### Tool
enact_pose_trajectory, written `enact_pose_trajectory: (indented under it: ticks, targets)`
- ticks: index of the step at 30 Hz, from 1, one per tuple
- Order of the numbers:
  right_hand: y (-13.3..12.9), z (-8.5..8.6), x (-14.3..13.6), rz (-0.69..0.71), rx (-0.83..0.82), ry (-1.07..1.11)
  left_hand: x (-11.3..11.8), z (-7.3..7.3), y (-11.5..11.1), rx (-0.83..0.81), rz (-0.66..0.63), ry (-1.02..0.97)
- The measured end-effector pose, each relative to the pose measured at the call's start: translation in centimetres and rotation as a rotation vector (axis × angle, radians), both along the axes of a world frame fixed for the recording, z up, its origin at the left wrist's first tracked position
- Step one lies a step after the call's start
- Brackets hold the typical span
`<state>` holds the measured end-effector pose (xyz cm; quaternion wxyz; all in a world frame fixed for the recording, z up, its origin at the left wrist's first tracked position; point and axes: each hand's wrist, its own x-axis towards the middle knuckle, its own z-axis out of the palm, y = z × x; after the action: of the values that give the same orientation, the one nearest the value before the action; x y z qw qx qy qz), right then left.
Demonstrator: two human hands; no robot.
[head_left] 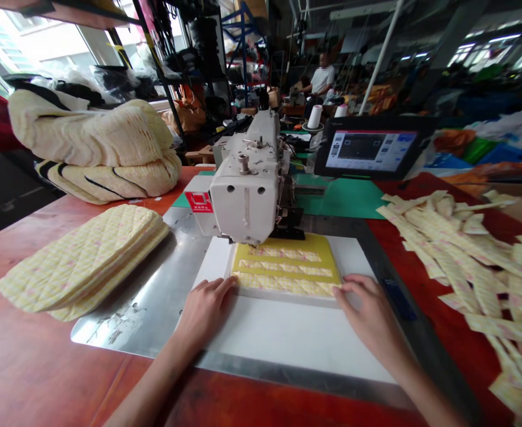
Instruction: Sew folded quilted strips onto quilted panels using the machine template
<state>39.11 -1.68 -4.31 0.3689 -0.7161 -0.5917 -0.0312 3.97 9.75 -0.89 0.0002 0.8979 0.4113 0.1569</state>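
Under the head of a white sewing machine point(245, 201) lies a yellow slotted template point(287, 242), with pale quilted fabric point(283, 283) showing in its slots and along its front edge. At the front left corner, my left hand point(207, 301) has its fingers closed together on the fabric's edge. My right hand point(365, 302) pinches the front right corner between thumb and fingers. Both hands rest low over a white plate point(296, 338). What lies beneath the fingertips is partly hidden.
Stacked quilted pieces point(83, 258) lie at left, with thick fabric bundles point(96, 136) behind. Loose quilted strips point(470, 255) cover the right side. A lit control screen point(370, 147) and thread cone point(315, 117) stand behind. A person point(322, 78) sits far back.
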Motion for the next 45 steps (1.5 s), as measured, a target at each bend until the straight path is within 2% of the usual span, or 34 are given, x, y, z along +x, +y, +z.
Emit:
enact_pose_trajectory:
  ticks: [11, 22, 28, 32, 34, 37, 40, 43, 45]
  targets:
    - [-0.2, -0.2, 0.3, 0.048, 0.018, -0.019, -0.2, 0.2, -0.3, -0.071, -0.010, -0.001]
    - [-0.5, -0.2, 1.9, 0.022, -0.038, -0.041, -0.1, 0.4, -0.5, -0.121, -0.044, -0.066]
    - [-0.3, 0.6, 2.7, 0.102, -0.104, -0.020, -0.2, 0.1, -0.7, -0.080, -0.028, -0.060]
    - [-1.7, 2.5, 6.1, 0.262, -0.287, -0.028, -0.1, 0.0, -0.8, -0.036, -0.026, -0.027]
    - [-2.7, 3.8, 8.0, 0.239, -0.294, -0.069, -0.1, 0.0, -0.6, -0.018, -0.028, -0.012]
    - [-4.1, 6.4, 9.8, 0.130, -0.234, -0.145, -0.1, 0.0, -0.5, 0.007, -0.037, -0.018]
    - [-5.3, 9.8, 10.8, -0.007, -0.209, -0.261, -0.4, -0.3, -0.8, 0.030, -0.066, -0.053]
    - [-5.9, 12.9, 13.0, -0.278, -0.210, -0.406, -1.3, -1.3, -0.4, 0.060, -0.043, -0.095]
    - [-6.3, 13.9, 15.0, -0.408, -0.262, -0.432, -2.0, -2.3, 0.4, 0.042, -0.038, -0.099]
